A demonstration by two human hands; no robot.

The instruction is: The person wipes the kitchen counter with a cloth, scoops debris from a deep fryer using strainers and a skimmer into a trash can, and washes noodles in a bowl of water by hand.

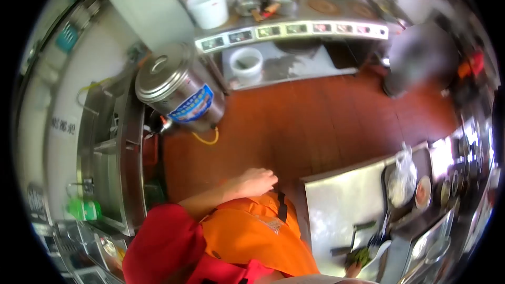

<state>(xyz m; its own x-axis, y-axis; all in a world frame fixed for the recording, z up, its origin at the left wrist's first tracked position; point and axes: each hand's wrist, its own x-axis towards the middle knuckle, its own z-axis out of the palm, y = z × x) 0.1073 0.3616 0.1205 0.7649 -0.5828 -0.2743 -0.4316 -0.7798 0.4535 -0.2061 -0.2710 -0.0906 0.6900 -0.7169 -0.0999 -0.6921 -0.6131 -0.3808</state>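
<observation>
My left hand (256,182) is in front of the orange apron (247,221), its fingers loosely curled with nothing visible in them. At the lower edge of the view, my right hand (353,270) grips a bunch of green leafy vegetable (361,256) over the steel worktop (339,200). Only part of this hand shows. Beside the greens lie a dark-handled knife (364,225) and a long pale utensil (380,251), whose kind I cannot make out.
A plastic bag (404,176) and a round bowl (422,193) stand farther right on the counter. Ahead, a large steel barrel (181,87) stands by the sink (108,179). White buckets (208,8) are at the stove (294,29). Red-brown tiled floor (305,115) lies between.
</observation>
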